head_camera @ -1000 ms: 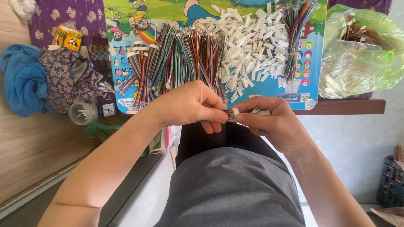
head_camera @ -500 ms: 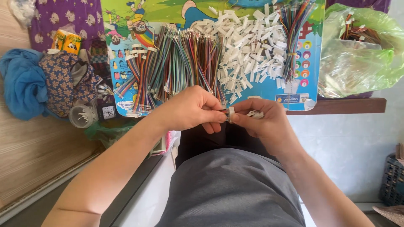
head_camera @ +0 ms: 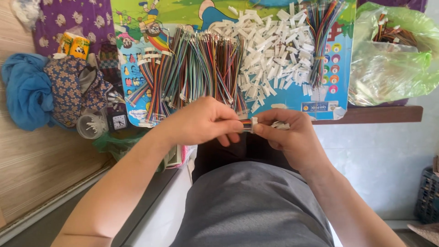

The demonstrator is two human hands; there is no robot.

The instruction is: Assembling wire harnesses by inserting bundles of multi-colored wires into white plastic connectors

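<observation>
Small white connector [head_camera: 254, 124], striped wires

wire bundles [head_camera: 196, 68] left of connectors [head_camera: 270, 59]

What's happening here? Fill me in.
A person is working with both hands over a colourful board. The left hand and right hand meet at a small white connector with short wires, pinched between them. Wire bundles and a heap of white connectors lie on the board.

Blue cloth [head_camera: 27, 89] — small clock [head_camera: 120, 121]
</observation>
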